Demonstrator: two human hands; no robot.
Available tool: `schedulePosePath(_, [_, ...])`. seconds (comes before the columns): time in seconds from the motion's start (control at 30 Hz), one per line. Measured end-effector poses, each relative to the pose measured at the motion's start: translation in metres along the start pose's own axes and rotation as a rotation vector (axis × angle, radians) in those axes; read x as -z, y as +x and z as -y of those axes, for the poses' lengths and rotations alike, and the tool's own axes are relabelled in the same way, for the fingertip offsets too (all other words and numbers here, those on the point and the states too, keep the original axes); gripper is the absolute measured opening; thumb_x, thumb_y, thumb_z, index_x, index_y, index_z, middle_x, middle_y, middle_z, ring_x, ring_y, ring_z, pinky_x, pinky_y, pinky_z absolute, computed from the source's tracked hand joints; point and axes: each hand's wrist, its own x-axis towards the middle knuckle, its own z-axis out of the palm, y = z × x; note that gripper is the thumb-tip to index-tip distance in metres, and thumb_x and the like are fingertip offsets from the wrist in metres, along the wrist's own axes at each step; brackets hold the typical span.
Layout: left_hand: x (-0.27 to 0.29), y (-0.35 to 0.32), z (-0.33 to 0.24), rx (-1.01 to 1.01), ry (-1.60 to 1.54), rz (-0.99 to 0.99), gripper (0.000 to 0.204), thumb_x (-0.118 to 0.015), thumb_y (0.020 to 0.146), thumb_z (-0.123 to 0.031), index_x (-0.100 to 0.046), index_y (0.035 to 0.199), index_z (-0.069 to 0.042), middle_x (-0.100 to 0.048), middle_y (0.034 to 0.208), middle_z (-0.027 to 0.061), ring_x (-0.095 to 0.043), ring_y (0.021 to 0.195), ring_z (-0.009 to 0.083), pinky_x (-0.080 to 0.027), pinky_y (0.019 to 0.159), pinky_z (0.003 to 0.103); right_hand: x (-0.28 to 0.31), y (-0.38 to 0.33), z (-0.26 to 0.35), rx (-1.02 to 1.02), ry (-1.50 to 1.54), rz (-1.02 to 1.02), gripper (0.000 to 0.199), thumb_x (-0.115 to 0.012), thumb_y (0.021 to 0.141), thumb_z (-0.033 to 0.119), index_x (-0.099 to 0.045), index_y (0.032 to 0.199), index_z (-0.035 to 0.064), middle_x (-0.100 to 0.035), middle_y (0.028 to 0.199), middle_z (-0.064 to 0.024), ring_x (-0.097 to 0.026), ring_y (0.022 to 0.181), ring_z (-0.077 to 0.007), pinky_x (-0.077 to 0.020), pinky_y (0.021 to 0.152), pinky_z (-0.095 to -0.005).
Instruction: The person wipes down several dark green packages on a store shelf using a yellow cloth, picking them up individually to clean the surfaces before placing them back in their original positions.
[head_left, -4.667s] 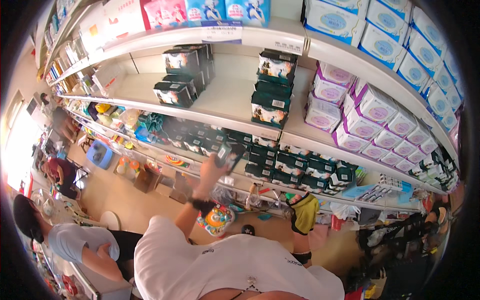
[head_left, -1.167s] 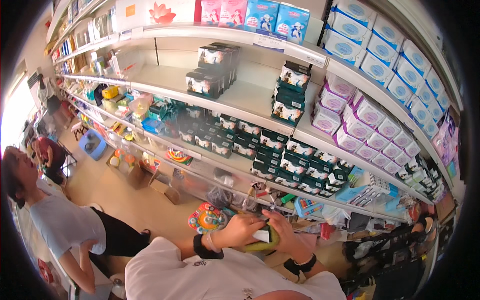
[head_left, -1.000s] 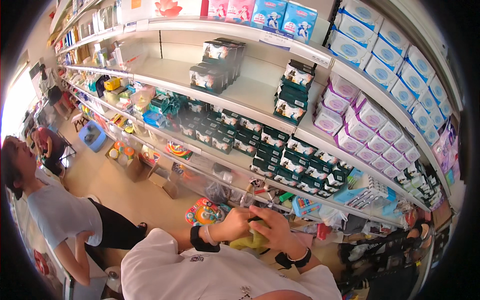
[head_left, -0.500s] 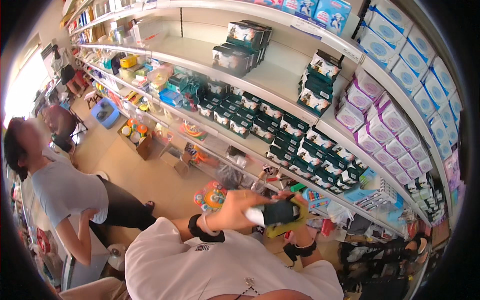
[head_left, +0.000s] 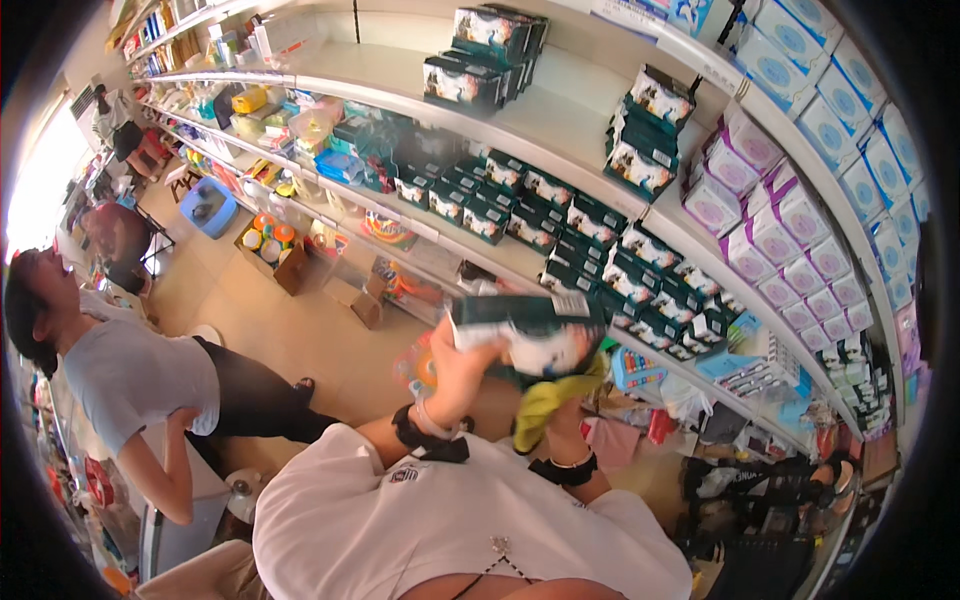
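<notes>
Head view, centre of the frame: the left hand (head_left: 462,362) grips the near end of a flat dark green and white rectangular carton (head_left: 528,335), fingers wrapped over its left edge, holding it roughly level in front of the chest. Just below it, the right hand (head_left: 560,420) is bunched around a crumpled yellow-green cloth (head_left: 548,398), pressed up against the carton's underside; the grip looks closed on the cloth, though the carton hides most of the fingers. Behind, a long white shelf (head_left: 560,120) sweeps from upper left to right, and a lower tier carries tight rows of matching dark green cartons (head_left: 560,225), with purple and white packs (head_left: 760,215) stacked at the right. At the left edge a person in a grey shirt (head_left: 140,375) stands on the tan floor. The risks, as I read them: the carton is held by one end only, so it could tip or slide out of the left hand if the cloth pushes hard from below; a swing toward the shelf could also knock the closely packed rows, and one bump might topple several cartons.
</notes>
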Motion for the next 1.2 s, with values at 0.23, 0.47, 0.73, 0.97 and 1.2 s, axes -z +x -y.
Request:
schedulePosePath(0.23, [0.014,0.044,0.004,0.149,-0.218,0.005,0.03,-0.046,0.084,-0.02,-0.043,0.107,-0.001,-0.054,0.098,0.0071,-0.056,0.083,0.0148,-0.048,0.068,0.028,-0.015,-0.005,-0.014,-0.152,-0.304,0.089,0.068,-0.058,0.078,0.03,-0.021,0.126,0.0003,-0.04,0.115,-0.0073,-0.041,0.103,-0.0153,-0.0342,0.088,-0.0289])
schedulePosePath(0.47, [0.027,0.049,0.008,0.151,-0.178,-0.026,0.031,-0.051,0.082,-0.017,-0.044,0.107,0.002,-0.054,0.098,0.0069,-0.054,0.084,0.0121,-0.045,0.071,0.025,-0.022,0.027,-0.01,-0.119,-0.117,-0.002,0.067,-0.058,0.078,0.03,-0.021,0.127,0.0026,-0.04,0.116,-0.0065,-0.042,0.101,-0.0141,-0.0364,0.085,-0.0275])
schedulePosePath(0.73, [0.037,0.073,0.006,0.034,0.05,0.192,0.04,-0.048,0.083,-0.019,-0.038,0.115,0.004,-0.052,0.101,0.0092,-0.049,0.092,0.0125,-0.039,0.079,0.023,-0.005,0.051,-0.023,-0.056,-0.061,-0.28,0.054,-0.055,0.075,0.012,-0.029,0.122,0.0051,-0.044,0.108,-0.0072,-0.046,0.094,-0.0164,-0.04,0.079,-0.0289])
schedulePosePath(0.97, [0.015,0.136,-0.011,-0.17,-0.059,0.014,0.027,-0.045,0.085,-0.016,-0.046,0.105,0.002,-0.053,0.098,0.0078,-0.048,0.091,0.0126,-0.036,0.082,0.025,-0.012,0.101,-0.013,0.113,-0.365,0.025,0.051,-0.051,0.073,0.003,-0.031,0.12,0.0068,-0.046,0.109,-0.0101,-0.048,0.09,-0.0159,-0.0406,0.078,-0.0273])
schedulePosePath(1.2, [-0.011,0.289,-0.104,-0.477,0.137,0.045,0.031,-0.044,0.086,-0.021,-0.049,0.109,0.001,-0.054,0.08,0.002,-0.049,0.067,0.0071,-0.04,0.058,0.019,0.01,0.136,-0.007,-0.034,-0.145,0.016,0.047,-0.048,0.075,0.002,-0.031,0.119,0.006,-0.048,0.108,-0.0181,-0.054,0.079,-0.0149,-0.0449,0.068,-0.0248])
